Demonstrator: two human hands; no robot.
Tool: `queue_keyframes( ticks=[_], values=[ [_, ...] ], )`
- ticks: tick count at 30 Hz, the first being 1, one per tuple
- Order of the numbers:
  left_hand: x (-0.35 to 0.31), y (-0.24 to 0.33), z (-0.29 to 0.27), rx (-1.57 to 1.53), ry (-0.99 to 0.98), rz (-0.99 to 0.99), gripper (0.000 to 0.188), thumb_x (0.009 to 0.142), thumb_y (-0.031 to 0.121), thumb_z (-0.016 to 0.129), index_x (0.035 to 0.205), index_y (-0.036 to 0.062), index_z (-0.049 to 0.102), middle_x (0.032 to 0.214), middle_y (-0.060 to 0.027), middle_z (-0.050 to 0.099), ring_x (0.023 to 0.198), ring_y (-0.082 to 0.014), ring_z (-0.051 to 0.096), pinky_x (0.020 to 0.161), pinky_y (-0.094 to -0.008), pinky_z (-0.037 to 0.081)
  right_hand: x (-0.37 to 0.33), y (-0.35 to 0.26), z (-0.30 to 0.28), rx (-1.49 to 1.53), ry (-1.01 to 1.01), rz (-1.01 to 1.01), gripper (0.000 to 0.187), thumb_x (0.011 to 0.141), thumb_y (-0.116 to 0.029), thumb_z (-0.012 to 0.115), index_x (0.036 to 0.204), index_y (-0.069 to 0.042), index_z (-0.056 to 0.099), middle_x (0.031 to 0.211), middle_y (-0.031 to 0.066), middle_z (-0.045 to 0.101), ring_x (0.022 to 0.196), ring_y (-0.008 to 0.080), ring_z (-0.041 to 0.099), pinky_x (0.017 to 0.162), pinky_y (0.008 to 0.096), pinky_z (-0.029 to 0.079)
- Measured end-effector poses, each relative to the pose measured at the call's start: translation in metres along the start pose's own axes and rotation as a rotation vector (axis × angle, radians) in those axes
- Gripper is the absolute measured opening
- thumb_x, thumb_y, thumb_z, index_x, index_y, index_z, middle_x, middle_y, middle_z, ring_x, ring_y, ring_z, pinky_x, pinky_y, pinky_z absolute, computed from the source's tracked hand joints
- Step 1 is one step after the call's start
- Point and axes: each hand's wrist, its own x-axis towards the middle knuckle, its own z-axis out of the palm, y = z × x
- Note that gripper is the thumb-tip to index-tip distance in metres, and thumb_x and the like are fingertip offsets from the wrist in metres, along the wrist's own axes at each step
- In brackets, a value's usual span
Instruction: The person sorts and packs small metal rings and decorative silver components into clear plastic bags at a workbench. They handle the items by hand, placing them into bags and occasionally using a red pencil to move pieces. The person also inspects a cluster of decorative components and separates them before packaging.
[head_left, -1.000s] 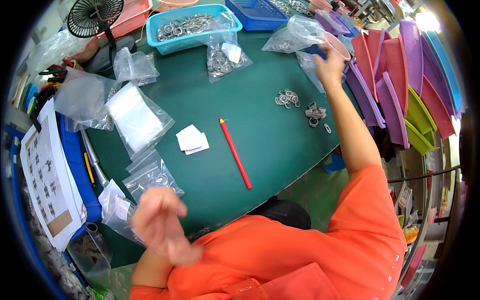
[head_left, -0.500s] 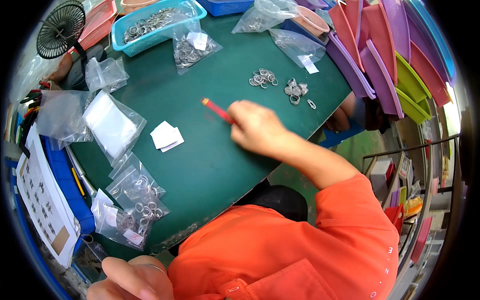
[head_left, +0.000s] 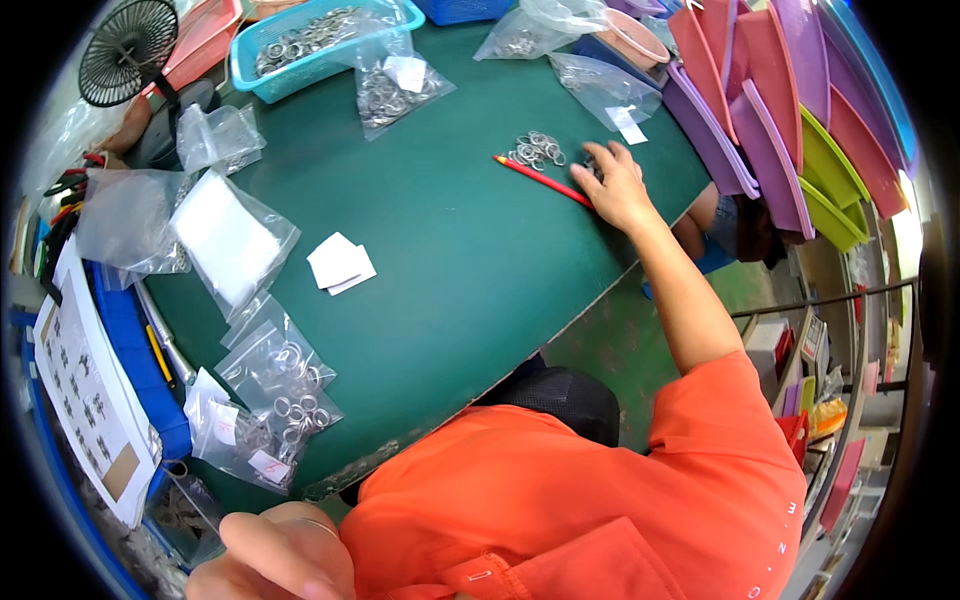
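My right hand [head_left: 618, 188] reaches over the far right of the green table, its thumb and fingers apart around a small cluster of grey metal rings [head_left: 593, 166] that it mostly covers. A red pencil [head_left: 543, 180] lies just left of it, one end close to the heel of the hand. Beyond the pencil sits a loose pile of silver rings [head_left: 537, 150]. At the bottom left, my left hand [head_left: 270, 560] is close to the camera with its fingers curled together; whatever they may hold is hidden.
White paper slips [head_left: 338, 264] lie mid-table. Clear bags of rings [head_left: 290, 410] and empty plastic bags [head_left: 232, 240] line the left side. A turquoise basket of rings [head_left: 275, 85] stands at the back, beside a black fan [head_left: 128, 50]. Stacked coloured trays [head_left: 770, 120] rise at right.
My right hand has moved away and to the right, letting go of the red pencil, which now lies beside the rings. My left hand stays at the lower left.
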Motion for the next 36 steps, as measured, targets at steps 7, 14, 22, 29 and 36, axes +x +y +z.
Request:
queue_keyframes(
  ticks=[7,14,22,29,36],
  values=[
    [-0.001,0.004,0.006,0.093,0.052,0.025,0.049,0.088,0.047,0.064,0.136,0.0426,0.053,0.088,0.0073,0.044,0.081,-0.014,0.04,0.08,-0.0401,0.035,0.012,0.014,0.009,0.078,0.105,-0.157,0.034,0.078,-0.029,0.077,0.106,-0.011,0.069,0.103,0.0117,0.062,0.101,0.0327,0.057,0.086,0.0429,0.048],
    [-0.005,0.013,0.024,0.196,0.212,0.031,0.044,0.093,0.038,0.058,0.136,0.0372,0.054,0.086,0.0097,0.044,0.079,-0.0099,0.04,0.08,-0.035,0.036,0.02,0.019,0.01,0.241,0.169,-0.103,0.027,0.075,-0.018,0.076,0.099,-0.009,0.07,0.098,0.0139,0.063,0.091,0.03,0.064,0.083,0.0392,0.053],
    [-0.001,0.006,0.02,0.262,0.237,0.112,0.033,0.094,0.03,0.06,0.126,0.0299,0.062,0.087,0.0084,0.047,0.08,-0.0111,0.044,0.078,-0.0339,0.038,0.034,0.004,-0.003,0.426,0.28,-0.092,0.027,0.074,-0.013,0.078,0.098,-0.003,0.07,0.087,0.0093,0.066,0.072,0.018,0.063,0.071,0.0306,0.052],
    [-0.053,-0.044,-0.005,0.793,0.16,-0.662,0.043,0.074,-0.001,0.075,0.115,0.0027,0.065,0.098,-0.0095,0.056,0.074,-0.0187,0.052,0.062,-0.0273,0.044,-0.073,-0.144,-0.037,0.619,-0.1,-0.863,0.028,0.068,-0.002,0.076,0.094,-0.006,0.069,0.092,0.0102,0.063,0.081,0.0246,0.064,0.068,0.0327,0.054],
    [-0.107,-0.058,0.008,0.718,0.017,-1.049,0.062,0.077,-0.003,0.073,0.134,0.0016,0.049,0.122,-0.0135,0.05,0.081,-0.0181,0.061,0.069,-0.0284,0.052,-0.118,-0.187,-0.003,0.686,-0.374,-0.984,0.043,0.073,-0.016,0.075,0.113,-0.01,0.061,0.109,0.011,0.059,0.103,0.0301,0.057,0.088,0.0411,0.043]
  ],
)
